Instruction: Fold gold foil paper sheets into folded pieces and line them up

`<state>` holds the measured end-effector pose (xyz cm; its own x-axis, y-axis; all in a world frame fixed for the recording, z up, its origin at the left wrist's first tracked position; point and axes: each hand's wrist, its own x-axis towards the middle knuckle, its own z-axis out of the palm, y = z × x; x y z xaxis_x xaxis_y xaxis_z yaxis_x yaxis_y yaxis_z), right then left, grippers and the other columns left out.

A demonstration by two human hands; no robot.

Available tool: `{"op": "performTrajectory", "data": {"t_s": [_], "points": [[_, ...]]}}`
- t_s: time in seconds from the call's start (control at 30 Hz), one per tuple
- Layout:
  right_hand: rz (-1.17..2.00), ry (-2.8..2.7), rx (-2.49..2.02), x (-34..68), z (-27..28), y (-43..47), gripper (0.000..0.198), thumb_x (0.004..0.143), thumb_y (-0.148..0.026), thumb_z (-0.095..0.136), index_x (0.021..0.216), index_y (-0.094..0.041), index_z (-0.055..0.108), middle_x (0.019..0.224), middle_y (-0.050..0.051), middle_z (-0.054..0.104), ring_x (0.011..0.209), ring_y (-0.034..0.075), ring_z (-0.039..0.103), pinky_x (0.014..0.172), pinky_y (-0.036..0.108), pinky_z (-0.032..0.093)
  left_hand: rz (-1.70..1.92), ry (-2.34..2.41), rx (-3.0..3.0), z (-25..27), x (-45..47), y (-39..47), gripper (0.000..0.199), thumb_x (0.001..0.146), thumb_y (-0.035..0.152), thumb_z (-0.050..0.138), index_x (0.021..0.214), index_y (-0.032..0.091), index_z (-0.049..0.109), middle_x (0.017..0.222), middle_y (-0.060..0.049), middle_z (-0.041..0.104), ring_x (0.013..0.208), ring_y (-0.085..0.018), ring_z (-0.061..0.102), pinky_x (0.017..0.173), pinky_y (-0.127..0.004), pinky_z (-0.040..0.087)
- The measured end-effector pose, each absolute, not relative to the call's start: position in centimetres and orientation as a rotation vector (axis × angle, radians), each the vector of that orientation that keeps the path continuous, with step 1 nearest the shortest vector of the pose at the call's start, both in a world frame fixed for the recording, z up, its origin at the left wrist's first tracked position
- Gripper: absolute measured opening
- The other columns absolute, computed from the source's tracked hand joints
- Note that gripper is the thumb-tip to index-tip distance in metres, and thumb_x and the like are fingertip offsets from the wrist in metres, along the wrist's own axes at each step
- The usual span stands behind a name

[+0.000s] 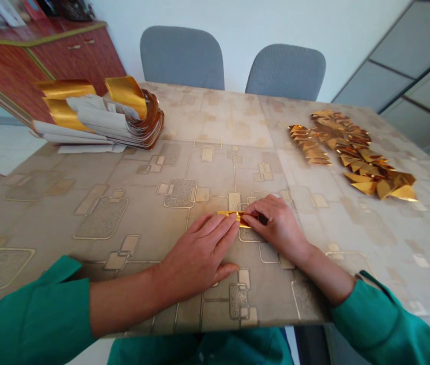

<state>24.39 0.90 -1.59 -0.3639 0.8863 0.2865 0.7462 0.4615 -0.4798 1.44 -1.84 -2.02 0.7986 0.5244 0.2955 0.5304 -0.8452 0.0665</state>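
A small strip of folded gold foil paper [245, 224] lies flat on the table in front of me, mostly covered by my fingers. My left hand [203, 253] rests flat over its left part, fingers stretched out and pressing down, thumb apart. At the right end, my right hand [276, 223] pinches the paper between thumb and fingertips. How the folds run beneath the fingers is hidden.
At the far left stands a thick stack of gold and white paper sheets [101, 119]. Several folded gold paper pieces [363, 162] lie joined or heaped at the right. The patterned tablecloth [142, 284] covers the table; two grey chairs [182, 58] stand behind it.
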Motion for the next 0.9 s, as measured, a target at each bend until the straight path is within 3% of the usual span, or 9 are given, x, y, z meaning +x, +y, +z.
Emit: {"op": "performTrajectory", "data": {"t_s": [0.67,0.9], "points": [[0.24,-2.147,-1.507,23.77,-1.62,0.72,0.017,0.082,-0.023,0.076,0.08,-0.019,0.059,0.068,-0.001,0.061,0.066,0.016,0.052,0.065,0.028,0.037,-0.409,-0.911,-2.991,-1.87,1.31,-1.78,0.066,0.094,0.054,0.057,0.139,0.007,0.049,0.145,-0.017,0.052,0.131,-0.033,0.046,0.11,-0.048,0.033],[0.078,-2.21,-1.484,24.0,-1.47,0.65,0.015,0.086,-0.026,0.072,0.09,-0.018,0.061,0.08,0.003,0.065,0.079,0.02,0.054,0.071,0.032,0.04,-0.377,-0.9,-3.028,-1.54,1.42,-1.35,0.068,0.091,0.055,0.062,0.138,0.008,0.051,0.143,-0.018,0.052,0.128,-0.034,0.048,0.11,-0.048,0.035]]}}
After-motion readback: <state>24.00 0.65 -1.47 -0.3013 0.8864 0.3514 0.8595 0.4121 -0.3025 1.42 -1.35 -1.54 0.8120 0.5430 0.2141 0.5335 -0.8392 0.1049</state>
